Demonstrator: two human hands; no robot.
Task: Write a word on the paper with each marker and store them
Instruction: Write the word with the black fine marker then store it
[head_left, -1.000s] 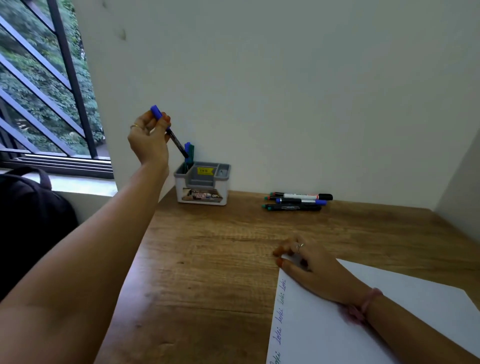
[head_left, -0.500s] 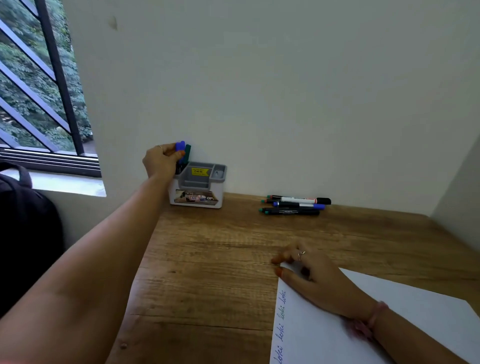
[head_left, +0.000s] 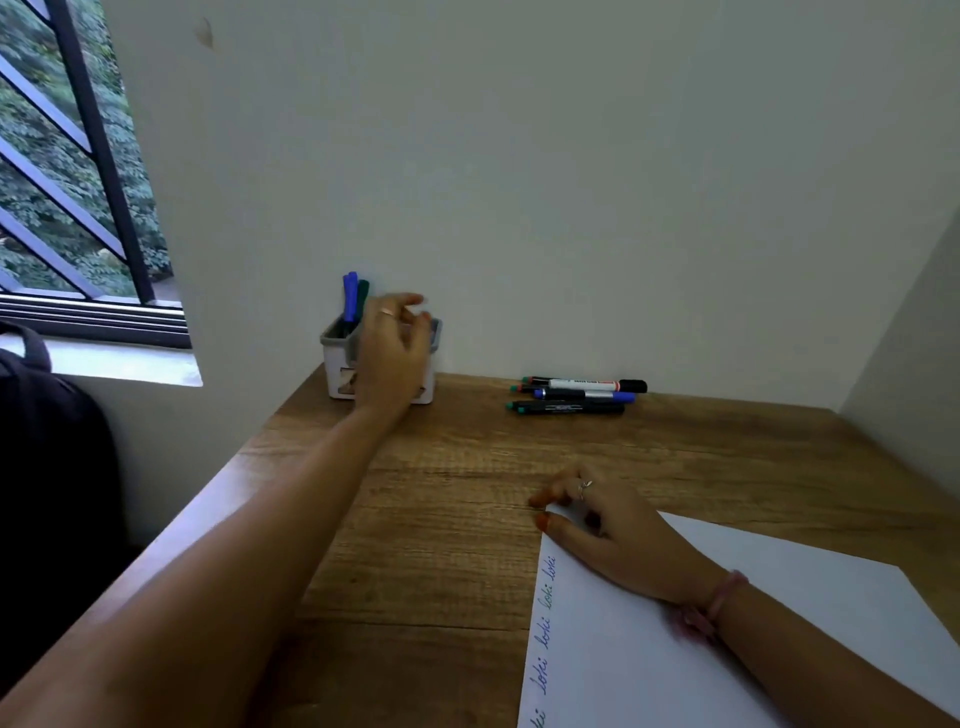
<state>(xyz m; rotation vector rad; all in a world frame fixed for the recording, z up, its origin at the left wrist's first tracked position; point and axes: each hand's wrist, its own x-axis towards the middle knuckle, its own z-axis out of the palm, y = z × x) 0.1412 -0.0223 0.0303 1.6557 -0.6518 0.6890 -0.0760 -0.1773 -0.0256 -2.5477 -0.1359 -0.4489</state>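
Observation:
A small white and grey holder (head_left: 336, 364) stands at the desk's back left against the wall. Blue markers (head_left: 350, 297) and a green marker (head_left: 362, 297) stand upright in it. My left hand (head_left: 393, 353) hovers in front of the holder with fingers relaxed and spread, holding nothing. Several more markers (head_left: 576, 396) lie side by side on the desk by the wall. My right hand (head_left: 602, 525) rests on the top left corner of the white paper (head_left: 779, 613), fingers loosely curled, holding nothing. Handwritten words run along the paper's left edge.
The wooden desk (head_left: 441, 509) sits in a corner, with walls behind and to the right. A window with dark bars (head_left: 78, 171) is at the far left. A dark bag (head_left: 47, 493) sits left of the desk.
My left hand put the blue marker into the holder, let go of it, and moved right across the holder's front. The right hand stayed on the paper.

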